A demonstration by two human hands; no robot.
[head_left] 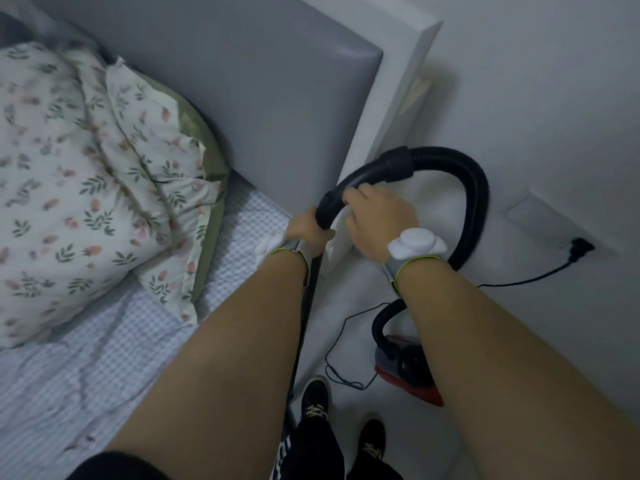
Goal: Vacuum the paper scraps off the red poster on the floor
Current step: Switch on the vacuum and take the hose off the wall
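Note:
The vacuum's curved black handle (363,178) rises beside the bed's headboard. My right hand (375,216) wraps its fingers around the handle's curve. My left hand (306,228) grips the lower end where the handle meets the dark wand (304,327), which runs down past my left forearm. A ribbed black hose (474,202) loops right and down to the red and grey vacuum body (405,365) on the white floor. No red poster or paper scraps are in view.
A bed with a grey headboard (259,98), floral pillows (86,185) and a checked sheet fills the left. The thin power cord (519,282) runs over the floor to a wall plug (581,249). My black shoes (317,396) stand beside the vacuum.

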